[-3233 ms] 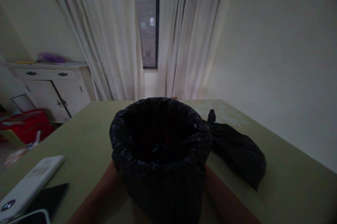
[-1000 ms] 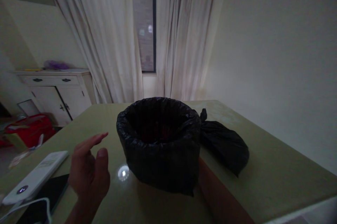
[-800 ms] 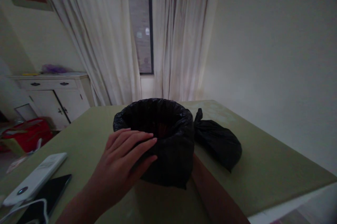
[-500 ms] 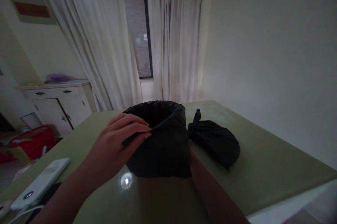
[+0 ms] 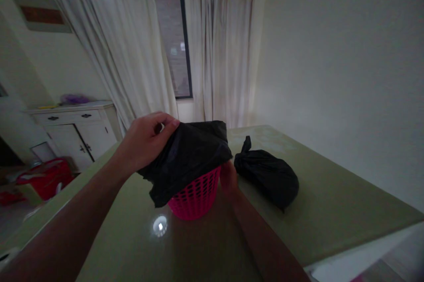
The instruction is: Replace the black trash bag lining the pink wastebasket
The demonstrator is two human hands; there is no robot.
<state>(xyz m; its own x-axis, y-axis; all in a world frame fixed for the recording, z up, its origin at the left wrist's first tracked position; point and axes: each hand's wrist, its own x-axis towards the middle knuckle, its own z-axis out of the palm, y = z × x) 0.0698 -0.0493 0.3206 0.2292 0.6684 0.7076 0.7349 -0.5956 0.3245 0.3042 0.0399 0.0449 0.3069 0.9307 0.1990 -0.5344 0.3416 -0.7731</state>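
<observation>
A pink perforated plastic wastebasket point(image 5: 196, 197) stands on the table, its upper part covered by a black trash bag point(image 5: 195, 145). The bag's loose edge hangs down over the basket's front and left. My left hand point(image 5: 150, 136) pinches the bag at the upper left, thumb against fingers. Around the basket's right side lies my right hand point(image 5: 229, 179), holding it just under the bag's edge; its fingertips are hidden behind the basket. To the right of that hand rests a knotted, filled black trash bag point(image 5: 270, 178).
The pale green table point(image 5: 331, 211) ends at a white edge on the right, near the wall. Behind hang long curtains point(image 5: 225, 52) beside a window. A white cabinet point(image 5: 71, 125) and a red bag point(image 5: 48, 178) are at the left.
My left hand has moved up, lifting the bag's edge. The bag's front has risen and slants to the left, so the pink wastebasket shows beneath it. More of my right hand is visible.
</observation>
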